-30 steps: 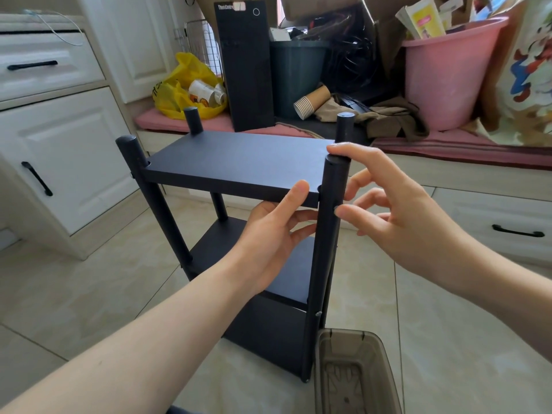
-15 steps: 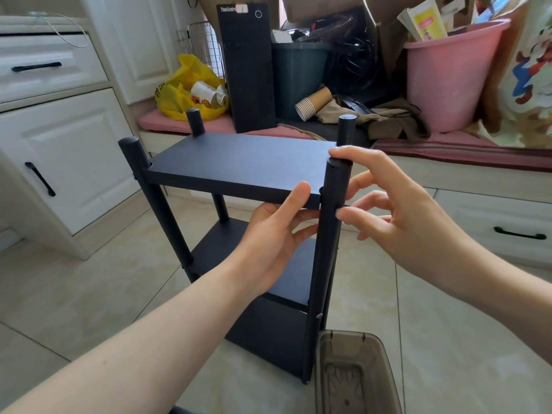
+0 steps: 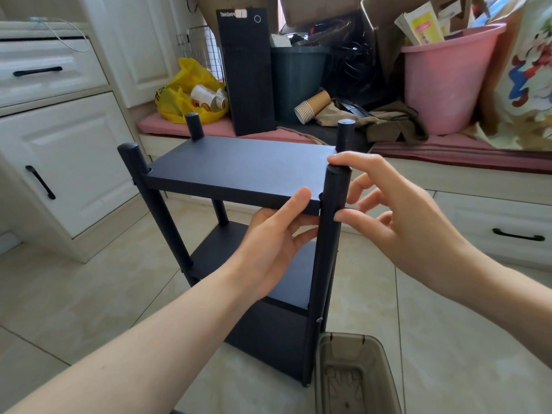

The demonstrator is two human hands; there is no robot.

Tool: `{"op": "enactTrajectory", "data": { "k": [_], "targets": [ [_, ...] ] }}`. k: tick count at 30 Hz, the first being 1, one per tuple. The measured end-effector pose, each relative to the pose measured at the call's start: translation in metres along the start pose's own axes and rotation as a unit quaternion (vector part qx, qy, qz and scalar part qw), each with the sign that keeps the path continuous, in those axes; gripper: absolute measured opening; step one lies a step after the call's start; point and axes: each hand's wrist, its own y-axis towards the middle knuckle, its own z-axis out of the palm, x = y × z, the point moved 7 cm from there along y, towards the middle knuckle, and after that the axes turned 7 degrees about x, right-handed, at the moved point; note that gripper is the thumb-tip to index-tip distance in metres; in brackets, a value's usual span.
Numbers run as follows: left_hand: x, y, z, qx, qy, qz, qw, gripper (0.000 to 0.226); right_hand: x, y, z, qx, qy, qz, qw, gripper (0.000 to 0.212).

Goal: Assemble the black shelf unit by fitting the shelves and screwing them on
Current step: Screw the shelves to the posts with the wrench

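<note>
The black shelf unit stands on the tiled floor with its top shelf point(image 3: 239, 171) set between round posts. A middle shelf point(image 3: 298, 279) and a bottom panel point(image 3: 268, 339) sit below it. My left hand point(image 3: 274, 243) grips the top shelf's front edge beside the front right post point(image 3: 325, 264), thumb on the edge and fingers underneath. My right hand point(image 3: 403, 216) holds that post: the index finger lies over its cap and the thumb presses its side at shelf height. Whether a screw is under the thumb is hidden.
A translucent brown bin point(image 3: 355, 380) stands on the floor just in front of the unit's right foot. White cabinets point(image 3: 68, 150) are at the left. A cushioned bench behind carries a black computer tower point(image 3: 248, 73), a yellow bag point(image 3: 191, 94) and a pink bucket point(image 3: 448, 82).
</note>
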Motion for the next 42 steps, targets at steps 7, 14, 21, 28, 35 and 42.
{"op": "enactTrajectory", "data": {
  "k": [7,14,21,28,35,42],
  "targets": [
    [0.0,-0.001,0.0,-0.015,0.003,0.004,1.0,0.071,0.001,0.002,-0.004,-0.009,0.008,0.0,1.0,0.056],
    [-0.002,-0.002,0.002,-0.033,0.0,0.014,0.999,0.072,-0.001,0.004,-0.005,0.027,0.024,0.023,0.999,0.063],
    [-0.002,-0.003,0.002,-0.044,-0.001,0.013,0.999,0.074,0.002,0.002,-0.005,0.012,0.03,0.02,0.999,0.064],
    [0.001,-0.003,0.002,-0.045,-0.017,0.0,0.999,0.054,0.005,0.002,-0.003,0.0,0.021,0.022,1.0,0.063],
    [0.0,-0.007,0.005,-0.032,-0.02,-0.003,0.999,0.045,0.005,0.0,-0.001,0.012,0.038,0.036,0.999,0.061],
    [-0.002,-0.015,0.017,-0.009,0.034,0.027,0.999,0.025,0.005,0.0,-0.002,0.012,0.08,0.057,0.995,0.058]
  ]
}}
